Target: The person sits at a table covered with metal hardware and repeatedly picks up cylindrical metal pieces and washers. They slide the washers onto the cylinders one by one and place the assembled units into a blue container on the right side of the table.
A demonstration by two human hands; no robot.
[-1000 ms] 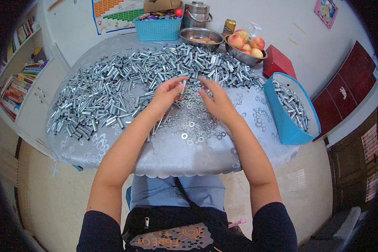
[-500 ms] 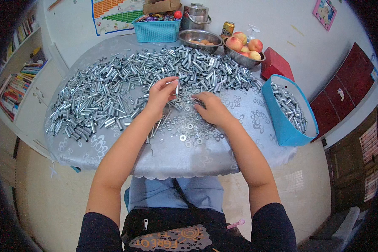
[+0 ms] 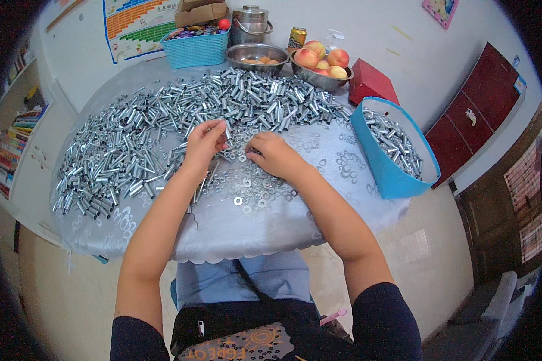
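My left hand [image 3: 203, 141] holds a short silver metal tube [image 3: 227, 133] upright between thumb and fingers, at the near edge of a big heap of such tubes [image 3: 162, 126]. My right hand [image 3: 274, 154] rests palm down, fingers curled, on a scatter of small metal washers [image 3: 253, 189] on the round table [image 3: 223, 231]. I cannot see whether it pinches a washer. The two hands are a few centimetres apart.
A blue bin [image 3: 382, 162] with several tubes stands at the right table edge. At the back stand a blue basket [image 3: 196, 45], a metal pot [image 3: 251, 21], two steel bowls with fruit [image 3: 322, 63], a can [image 3: 296, 37] and a red box [image 3: 370, 84]. Bookshelves [image 3: 12, 144] at left.
My right hand has drawn back toward me and the left, down onto the washers. My left hand has lifted a tube upright and stayed near the heap's edge.
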